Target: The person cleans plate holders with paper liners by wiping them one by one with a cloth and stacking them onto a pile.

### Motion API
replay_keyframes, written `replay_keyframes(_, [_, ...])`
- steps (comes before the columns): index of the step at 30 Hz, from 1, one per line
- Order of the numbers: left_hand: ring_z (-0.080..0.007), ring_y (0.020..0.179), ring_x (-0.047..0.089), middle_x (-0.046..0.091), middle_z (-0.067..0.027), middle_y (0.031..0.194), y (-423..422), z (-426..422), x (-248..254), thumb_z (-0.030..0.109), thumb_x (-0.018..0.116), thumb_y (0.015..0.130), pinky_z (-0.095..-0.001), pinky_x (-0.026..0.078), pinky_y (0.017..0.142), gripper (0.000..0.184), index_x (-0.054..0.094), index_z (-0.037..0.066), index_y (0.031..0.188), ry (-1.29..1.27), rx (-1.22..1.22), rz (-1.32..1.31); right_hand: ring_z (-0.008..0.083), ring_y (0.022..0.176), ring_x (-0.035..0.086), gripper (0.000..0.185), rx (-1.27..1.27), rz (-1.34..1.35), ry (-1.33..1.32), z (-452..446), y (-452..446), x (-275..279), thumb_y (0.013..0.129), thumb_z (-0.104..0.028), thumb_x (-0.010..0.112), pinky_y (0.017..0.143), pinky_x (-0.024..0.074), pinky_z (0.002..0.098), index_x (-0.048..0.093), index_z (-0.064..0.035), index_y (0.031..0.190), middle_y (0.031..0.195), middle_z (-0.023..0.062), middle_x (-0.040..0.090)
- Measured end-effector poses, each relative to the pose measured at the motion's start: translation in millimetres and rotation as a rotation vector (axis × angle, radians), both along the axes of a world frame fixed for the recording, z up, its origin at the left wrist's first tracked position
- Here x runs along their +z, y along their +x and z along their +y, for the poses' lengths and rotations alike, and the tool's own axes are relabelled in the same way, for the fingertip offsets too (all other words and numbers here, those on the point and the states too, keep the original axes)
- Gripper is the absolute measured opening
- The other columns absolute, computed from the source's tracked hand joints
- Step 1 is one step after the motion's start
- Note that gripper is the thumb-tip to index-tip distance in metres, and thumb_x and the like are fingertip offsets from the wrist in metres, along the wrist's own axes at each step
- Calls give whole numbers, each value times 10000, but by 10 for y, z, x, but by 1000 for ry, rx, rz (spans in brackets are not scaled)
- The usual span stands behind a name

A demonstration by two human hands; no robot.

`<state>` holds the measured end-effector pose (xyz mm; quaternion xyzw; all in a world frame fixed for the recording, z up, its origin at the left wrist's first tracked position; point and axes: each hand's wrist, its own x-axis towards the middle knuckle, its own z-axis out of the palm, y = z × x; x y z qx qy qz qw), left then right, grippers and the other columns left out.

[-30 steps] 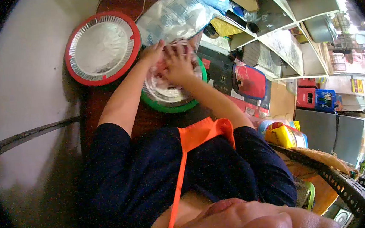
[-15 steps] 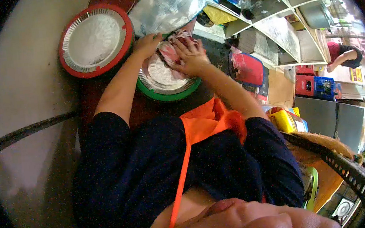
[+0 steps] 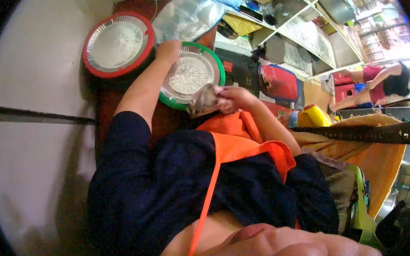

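In front of me lies a round tray with a green rim [image 3: 220, 74] and a fluted, silvery inside. My left hand [image 3: 169, 51] is closed at the upper left of that rim; its fingertips are mostly hidden. A crumpled, dirty greyish-pink cloth [image 3: 205, 100] is bunched in my right hand [image 3: 235, 99], over the tray's lower right edge. To the left is a similar round tray with a red rim [image 3: 150, 38], its silvery inside whitish, and neither hand touches it.
A clear plastic bag [image 3: 186, 17] lies beyond the trays. White shelves [image 3: 281, 28] with assorted things run along the right. A red and blue item [image 3: 279, 81] and a yellow package [image 3: 314, 116] lie on the right. Another person [image 3: 387, 82] stands in the far background.
My right hand has gone from lying spread on the cloth over the tray to holding it bunched, nearer my body. More of the green-rimmed tray shows. The person behind has shifted.
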<state>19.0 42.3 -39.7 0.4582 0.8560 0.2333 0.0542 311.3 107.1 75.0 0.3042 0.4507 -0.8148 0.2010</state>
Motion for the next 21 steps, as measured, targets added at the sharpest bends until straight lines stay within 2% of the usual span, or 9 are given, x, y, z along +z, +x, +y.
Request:
replay_keyframes(1, [-335, 888, 607, 636, -172, 868, -6, -6, 4, 322, 618, 760, -440, 472, 791, 312, 626, 58, 925, -38, -2, 75, 51, 468, 401, 159, -154, -2, 129, 114, 92, -92, 901, -200, 450, 389, 304, 181, 509, -55, 872, 635, -20, 475])
replay_keyframes(3, [-326, 896, 607, 630, -181, 881, 70, -94, 52, 303, 642, 748, -445, 471, 795, 317, 613, 45, 930, -81, 3, 151, 31, 510, 403, 146, -399, 90, -516, 486, 294, -307, 890, -149, 444, 410, 296, 150, 496, -16, 860, 678, -3, 471])
replay_keyframes(4, [-322, 915, 603, 620, -191, 928, 181, -183, 116, 290, 648, 746, -448, 469, 802, 339, 597, 38, 966, -43, 28, 185, 53, 571, 459, 101, -306, 299, -583, 465, 322, -188, 879, -147, 482, 470, 382, 208, 516, -52, 891, 683, -25, 505])
replay_keyframes(6, [-319, 934, 598, 611, -200, 975, 223, -261, 207, 278, 655, 745, -451, 467, 809, 365, 581, 30, 1002, -4, 57, 226, 54, 551, 449, 101, -660, 269, -255, 284, 314, -30, 880, -139, 485, 485, 384, 203, 521, -49, 853, 670, -35, 494])
replay_keyframes(11, [-354, 1021, 556, 574, -209, 1087, 42, -290, 67, 315, 661, 736, -441, 452, 857, 462, 543, 24, 1076, -108, 246, -255, 70, 571, 477, 99, -479, 374, -359, 382, 322, -279, 885, -127, 473, 526, 409, 219, 517, -39, 899, 694, -20, 504])
replay_keyframes(14, [-371, 1005, 563, 567, -224, 1097, 61, -361, 80, 334, 656, 732, -439, 455, 855, 469, 556, 10, 1056, -141, 293, -272, 99, 629, 522, 136, -372, 453, -591, 427, 305, -416, 892, -145, 467, 571, 439, 248, 539, -45, 950, 751, 11, 550])
replay_keyframes(16, [-361, 1024, 554, 531, -244, 1140, 219, -406, 155, 314, 662, 726, -441, 461, 849, 427, 596, -1, 1006, -250, 187, -306, 113, 636, 534, 150, -504, 229, 6, 371, 319, -389, 892, -155, 474, 585, 442, 246, 567, -44, 928, 784, 20, 583])
replay_keyframes(20, [-368, 997, 559, 515, -253, 1149, 763, -749, 60, 236, 716, 678, -426, 452, 858, 513, 543, -3, 1097, -27, 169, -239, 120, 594, 530, 180, -407, 226, -111, 300, 304, -366, 871, -202, 523, 555, 438, 243, 577, -36, 909, 741, 24, 589])
replay_keyframes(21, [-370, 979, 565, 515, -253, 1146, 809, -792, 21, 208, 731, 662, -414, 448, 862, 550, 521, -4, 1124, 138, 187, -235, 107, 526, 501, 185, -270, 259, -479, 366, 310, -354, 863, -210, 532, 481, 415, 230, 568, -31, 887, 692, 22, 569])
